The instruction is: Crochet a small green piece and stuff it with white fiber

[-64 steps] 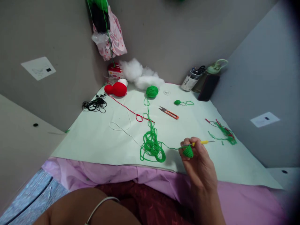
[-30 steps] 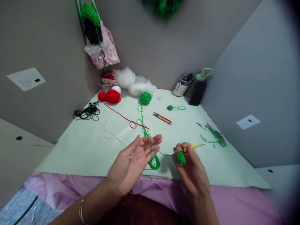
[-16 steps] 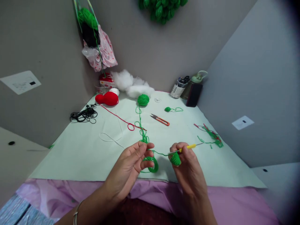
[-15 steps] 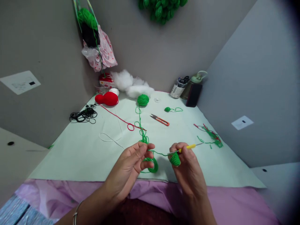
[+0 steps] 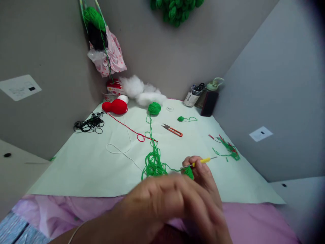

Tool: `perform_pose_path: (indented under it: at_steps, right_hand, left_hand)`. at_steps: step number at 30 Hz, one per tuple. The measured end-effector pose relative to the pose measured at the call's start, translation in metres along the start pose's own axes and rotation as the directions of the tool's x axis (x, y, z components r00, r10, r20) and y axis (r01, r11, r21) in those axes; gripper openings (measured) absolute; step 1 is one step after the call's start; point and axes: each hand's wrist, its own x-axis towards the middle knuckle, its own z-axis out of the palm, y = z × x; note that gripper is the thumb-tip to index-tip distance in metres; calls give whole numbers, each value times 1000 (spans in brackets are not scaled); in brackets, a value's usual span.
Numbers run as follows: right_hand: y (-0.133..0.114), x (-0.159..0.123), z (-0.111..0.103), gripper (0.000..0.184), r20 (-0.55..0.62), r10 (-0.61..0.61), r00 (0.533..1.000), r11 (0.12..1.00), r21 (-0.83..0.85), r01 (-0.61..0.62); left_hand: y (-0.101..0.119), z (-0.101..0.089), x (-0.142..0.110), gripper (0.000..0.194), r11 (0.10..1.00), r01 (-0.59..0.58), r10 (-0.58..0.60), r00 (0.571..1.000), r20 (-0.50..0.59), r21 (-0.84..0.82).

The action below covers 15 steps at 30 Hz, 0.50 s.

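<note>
My right hand (image 5: 207,179) is closed around a crochet hook (image 5: 201,162) with a yellow grip and a small green crocheted piece (image 5: 188,172). From that piece a green strand runs left to a loose tangle of green yarn (image 5: 154,164) on the table. My left hand (image 5: 172,203) is raised close to the camera, in front of my right wrist. Motion smears its fingers, and nothing shows in it. It hides part of the right hand and the lower edge of the crocheted piece.
Thread snips (image 5: 172,130), a green yarn ball (image 5: 154,108), red yarn (image 5: 118,106) and black cord (image 5: 89,124) lie on the pale cloth (image 5: 83,162). White stuffing (image 5: 142,90) is at the back. Yarn scraps (image 5: 230,148) lie right; a phone (image 5: 209,104) leans near a pen cup (image 5: 191,98).
My left hand has let go of the green strand and come up and right, nearer the camera. My right hand stays nearly in place with the hook and crocheted piece.
</note>
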Motion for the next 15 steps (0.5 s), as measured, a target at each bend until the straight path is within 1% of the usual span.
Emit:
perform_pose_path:
  at_steps: [1, 3, 5, 7, 11, 12, 13, 14, 15]
  right_hand:
    - [-1, 0, 1, 34, 2, -7, 1000, 1000, 2, 7]
    - [-4, 0, 4, 32, 6, -22, 1000, 1000, 14, 22]
    - [-6, 0, 8, 30, 13, -45, 999, 999, 26, 44]
    - [-7, -2, 12, 28, 23, -72, 997, 997, 29, 72]
    - [-7, -12, 22, 23, 67, -157, 985, 988, 18, 157]
    - [-7, -14, 24, 23, 87, -174, 981, 985, 14, 174]
    - [-7, -17, 26, 22, 106, -184, 977, 983, 10, 184]
    - [-7, -18, 28, 22, 123, -189, 974, 982, 9, 189]
    - [-8, -19, 29, 21, 134, -191, 973, 982, 10, 191]
  left_hand:
    - [-5, -2, 6, 34, 999, 14, -14, 1000, -12, -42]
    - [-16, -7, 19, 19, 981, 1, -29, 990, -139, -194]
    - [-26, -12, 31, 12, 970, -18, -37, 975, -219, -243]
    - [-33, -15, 40, 13, 967, -30, -32, 972, -234, -253]
    - [-34, -11, 56, 32, 955, -38, -13, 985, -170, -294]
    - [-32, -10, 60, 38, 951, -64, 15, 987, -160, -302]
    - [-30, -10, 64, 46, 951, -118, 72, 983, -167, -285]
    - [-28, -12, 67, 53, 954, -200, 160, 970, -185, -222]
    - [-26, -14, 69, 58, 949, -295, 270, 942, -201, -107]
